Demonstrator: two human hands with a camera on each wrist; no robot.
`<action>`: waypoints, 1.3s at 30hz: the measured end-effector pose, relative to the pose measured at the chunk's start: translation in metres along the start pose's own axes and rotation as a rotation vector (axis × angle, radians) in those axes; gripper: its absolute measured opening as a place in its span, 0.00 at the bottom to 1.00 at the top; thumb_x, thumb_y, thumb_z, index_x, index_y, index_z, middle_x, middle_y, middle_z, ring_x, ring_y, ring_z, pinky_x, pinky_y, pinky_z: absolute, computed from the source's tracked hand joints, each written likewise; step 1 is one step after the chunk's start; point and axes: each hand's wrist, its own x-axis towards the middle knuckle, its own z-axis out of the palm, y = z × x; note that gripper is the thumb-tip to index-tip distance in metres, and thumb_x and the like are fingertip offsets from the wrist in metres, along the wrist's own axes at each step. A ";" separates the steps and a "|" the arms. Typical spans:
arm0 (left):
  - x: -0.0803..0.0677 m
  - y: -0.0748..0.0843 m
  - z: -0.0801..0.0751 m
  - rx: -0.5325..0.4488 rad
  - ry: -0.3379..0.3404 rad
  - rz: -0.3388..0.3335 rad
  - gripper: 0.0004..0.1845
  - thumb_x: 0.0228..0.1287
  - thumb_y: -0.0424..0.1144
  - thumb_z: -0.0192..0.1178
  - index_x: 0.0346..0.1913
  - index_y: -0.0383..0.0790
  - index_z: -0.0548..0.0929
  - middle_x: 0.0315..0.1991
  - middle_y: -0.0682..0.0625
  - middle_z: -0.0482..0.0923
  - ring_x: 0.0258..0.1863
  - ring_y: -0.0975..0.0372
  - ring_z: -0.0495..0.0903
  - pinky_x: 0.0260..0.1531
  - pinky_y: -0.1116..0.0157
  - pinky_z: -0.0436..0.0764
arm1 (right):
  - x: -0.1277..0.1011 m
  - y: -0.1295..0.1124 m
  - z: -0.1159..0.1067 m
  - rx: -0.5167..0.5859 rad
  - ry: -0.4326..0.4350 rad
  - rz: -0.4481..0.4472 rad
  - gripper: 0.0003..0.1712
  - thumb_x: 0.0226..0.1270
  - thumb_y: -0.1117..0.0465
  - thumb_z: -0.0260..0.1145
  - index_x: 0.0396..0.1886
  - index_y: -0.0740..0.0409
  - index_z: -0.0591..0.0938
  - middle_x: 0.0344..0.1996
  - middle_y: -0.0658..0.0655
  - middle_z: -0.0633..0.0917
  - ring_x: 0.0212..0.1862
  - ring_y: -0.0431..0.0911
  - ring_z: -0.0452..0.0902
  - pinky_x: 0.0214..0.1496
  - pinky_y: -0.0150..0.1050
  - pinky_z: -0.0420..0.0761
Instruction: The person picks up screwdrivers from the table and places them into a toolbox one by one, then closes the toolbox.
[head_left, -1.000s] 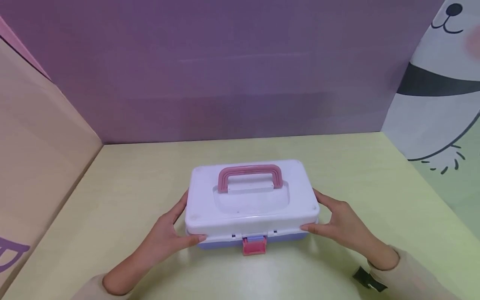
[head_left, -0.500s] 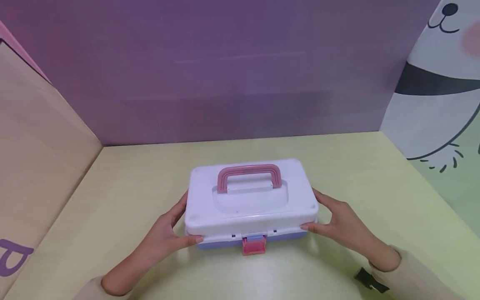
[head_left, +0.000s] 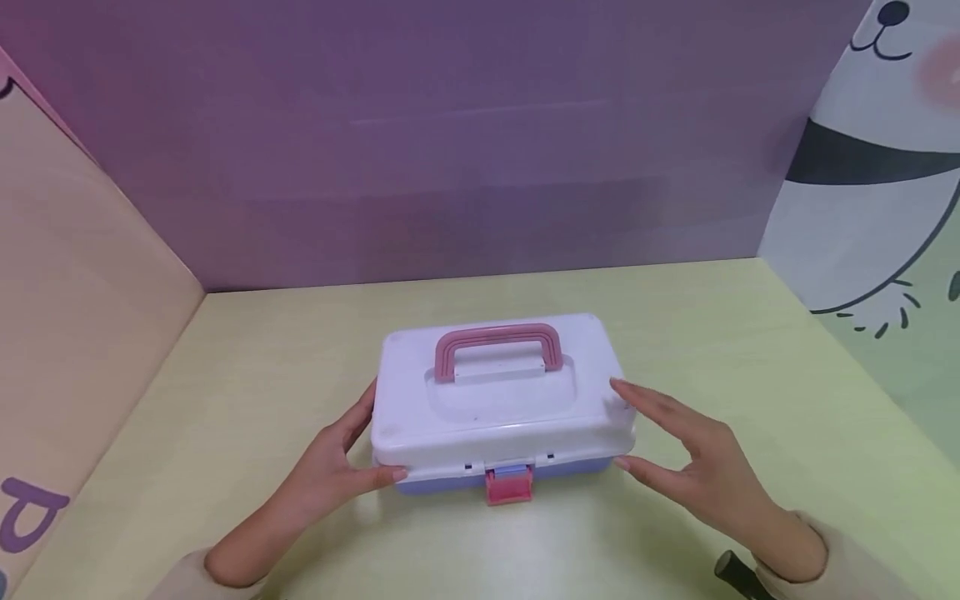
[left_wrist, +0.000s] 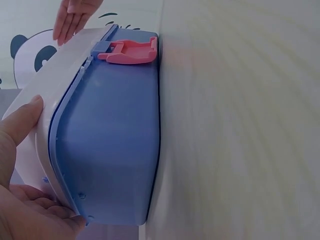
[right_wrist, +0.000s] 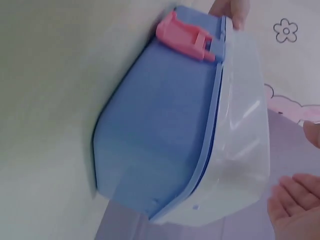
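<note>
A plastic carry box with a white lid [head_left: 405, 392], a blue base [left_wrist: 110, 130] and a pink handle [head_left: 498, 335] sits on the table. The lid lies down over the base. At the middle of the front, its pink latch [head_left: 510, 487] hangs swung out and unfastened. My left hand [head_left: 330, 467] grips the lid's left end, thumb on the front edge and fingers along the side. Beside the right end is my right hand [head_left: 712, 458], fingers spread and relaxed. The right wrist view has a gap between that hand [right_wrist: 300, 205] and the lid.
The pale table [head_left: 300, 333] meets a purple wall [head_left: 480, 150] behind the box. A beige panel [head_left: 90, 267] bounds the left, and a panel with a cartoon animal [head_left: 862, 242] the right. A dark object [head_left: 738, 575] shows at my right sleeve.
My right hand has let go of the lid's right end and moved a little right and back from it. The left hand keeps its hold; the box stays nearly where it was.
</note>
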 end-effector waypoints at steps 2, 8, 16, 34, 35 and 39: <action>0.000 0.000 0.000 0.000 -0.003 -0.003 0.53 0.47 0.37 0.74 0.74 0.44 0.52 0.72 0.46 0.54 0.71 0.51 0.52 0.67 0.63 0.57 | -0.004 -0.003 0.003 0.052 -0.055 -0.049 0.38 0.46 0.68 0.76 0.61 0.64 0.75 0.58 0.52 0.79 0.61 0.37 0.72 0.62 0.27 0.68; 0.000 0.002 -0.001 0.001 -0.010 -0.017 0.54 0.47 0.38 0.74 0.74 0.43 0.51 0.73 0.45 0.53 0.72 0.49 0.51 0.65 0.42 0.52 | -0.013 -0.005 0.018 0.171 -0.276 -0.150 0.35 0.53 0.64 0.73 0.63 0.61 0.73 0.58 0.53 0.79 0.60 0.39 0.72 0.62 0.27 0.68; -0.001 -0.001 -0.003 -0.015 -0.022 -0.003 0.54 0.47 0.36 0.73 0.74 0.43 0.50 0.73 0.44 0.53 0.72 0.49 0.51 0.65 0.42 0.52 | -0.018 0.003 0.041 0.240 -0.398 -0.011 0.27 0.59 0.62 0.69 0.59 0.59 0.77 0.51 0.58 0.83 0.55 0.40 0.77 0.53 0.30 0.76; 0.000 0.002 -0.002 -0.031 -0.034 -0.003 0.54 0.48 0.37 0.73 0.74 0.41 0.49 0.73 0.42 0.51 0.71 0.45 0.51 0.65 0.40 0.52 | -0.012 0.008 0.076 0.497 -0.393 0.355 0.20 0.65 0.61 0.64 0.53 0.69 0.79 0.53 0.63 0.81 0.56 0.37 0.74 0.56 0.39 0.76; 0.000 0.002 -0.002 -0.030 -0.033 -0.004 0.54 0.48 0.36 0.73 0.74 0.40 0.49 0.73 0.41 0.51 0.71 0.44 0.51 0.64 0.40 0.52 | -0.012 0.009 0.077 0.524 -0.386 0.373 0.19 0.65 0.62 0.63 0.53 0.70 0.79 0.53 0.64 0.81 0.56 0.37 0.75 0.55 0.39 0.77; -0.002 0.002 -0.002 -0.027 -0.027 -0.002 0.54 0.47 0.36 0.73 0.74 0.39 0.49 0.72 0.40 0.52 0.71 0.44 0.51 0.65 0.40 0.52 | -0.013 0.011 0.081 0.612 -0.367 0.421 0.18 0.64 0.65 0.63 0.52 0.72 0.79 0.52 0.67 0.80 0.54 0.40 0.77 0.53 0.35 0.78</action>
